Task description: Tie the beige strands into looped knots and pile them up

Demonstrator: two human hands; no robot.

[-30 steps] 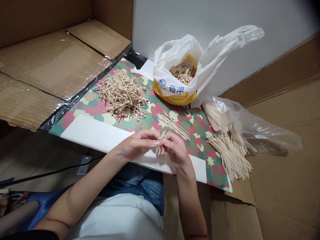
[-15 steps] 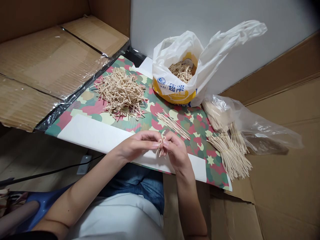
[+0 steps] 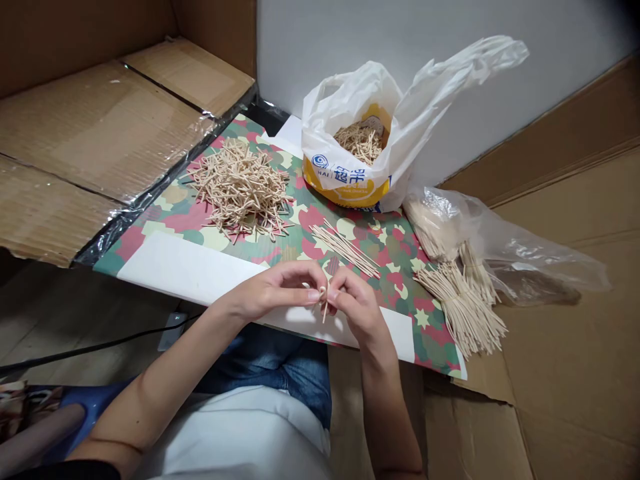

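Between my fingertips is a thin pale stick, bent into a small loop with loose ends pointing down. My left hand pinches the looped part between thumb and forefinger. My right hand grips the same bent stick from the other side, its fingers curled. Both hands are over the white strip at the near edge of the patterned board. Just beyond them lies a small row of straight thin sticks. Farther left is a heap of short, bent pale pieces.
A white and yellow plastic bag holding similar pieces stands at the back. To the right, tied bundles of straight sticks lie by a clear plastic bag. Cardboard lies to the left, and a wall rises behind.
The right hand has shifted slightly right and down, away from the left fingertips. The bent stick has turned, with one end now hanging longer. The view has moved a little.
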